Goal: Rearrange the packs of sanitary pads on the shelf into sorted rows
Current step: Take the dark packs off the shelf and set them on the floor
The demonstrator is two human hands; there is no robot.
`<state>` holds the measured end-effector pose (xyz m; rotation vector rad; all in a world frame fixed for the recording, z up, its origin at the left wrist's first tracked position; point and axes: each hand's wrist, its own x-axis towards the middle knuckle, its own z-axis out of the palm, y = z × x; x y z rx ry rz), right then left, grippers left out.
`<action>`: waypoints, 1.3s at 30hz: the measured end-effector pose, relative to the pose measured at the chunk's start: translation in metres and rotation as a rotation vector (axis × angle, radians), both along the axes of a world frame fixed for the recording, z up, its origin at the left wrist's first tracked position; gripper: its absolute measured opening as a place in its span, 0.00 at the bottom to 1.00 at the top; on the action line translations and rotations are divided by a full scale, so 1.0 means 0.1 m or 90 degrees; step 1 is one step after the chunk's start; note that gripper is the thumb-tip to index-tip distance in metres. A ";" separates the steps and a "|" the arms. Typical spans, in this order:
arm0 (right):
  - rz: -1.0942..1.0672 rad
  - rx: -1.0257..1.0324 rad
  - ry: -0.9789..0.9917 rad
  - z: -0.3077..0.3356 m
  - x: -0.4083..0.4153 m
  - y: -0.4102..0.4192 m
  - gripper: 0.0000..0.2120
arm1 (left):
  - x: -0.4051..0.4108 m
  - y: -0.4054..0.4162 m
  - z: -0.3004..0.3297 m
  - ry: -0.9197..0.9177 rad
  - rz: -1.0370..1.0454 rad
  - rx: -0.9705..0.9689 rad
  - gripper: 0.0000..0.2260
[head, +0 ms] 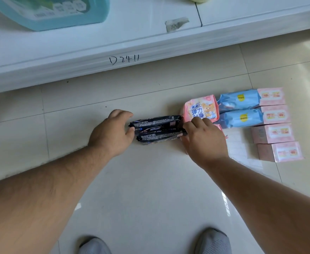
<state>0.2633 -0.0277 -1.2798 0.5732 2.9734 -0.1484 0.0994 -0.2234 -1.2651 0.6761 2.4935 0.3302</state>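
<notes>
Two black packs of pads (pixel 157 132) lie side by side on the pale tiled floor (pixel 141 180), long edges touching, and the person crouches over them with a hand at each end. The left hand (pixel 112 133) cups the left ends, fingers curled and thumb against the nearer pack. The right hand (pixel 204 137) presses its bent fingertips on the right ends, palm down, and covers part of a pink pack beneath it.

Just beyond that hand stands a pink pack with a cartoon bear (pixel 201 109), touching the black packs' far right corner. To its right two blue packs (pixel 240 109) lie one before the other, and then a column of four pink boxes (pixel 276 123) runs toward the person (the nearest two sit slightly further right).

Behind everything runs a white shelf edge (pixel 95 57) with "D2411" written on it, a teal container (pixel 55 11) on top. Grey shoes (pixel 211 241) show at the bottom.
</notes>
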 end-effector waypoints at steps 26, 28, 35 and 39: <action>0.014 -0.159 -0.237 6.49 0.72 -0.02 0.36 | 1.43 0.07 6.62 0.018 -0.024 -0.102 0.29; 0.016 -0.148 -0.209 6.94 0.81 -0.06 0.37 | 1.51 -0.01 7.07 0.034 -0.021 -0.090 0.30; 0.056 -0.082 -0.108 8.38 1.08 -0.39 0.39 | 1.84 -0.29 8.45 0.148 -0.045 -0.036 0.30; 0.072 -0.047 -0.038 9.09 1.25 -0.63 0.39 | 2.04 -0.52 9.11 0.203 -0.049 0.005 0.29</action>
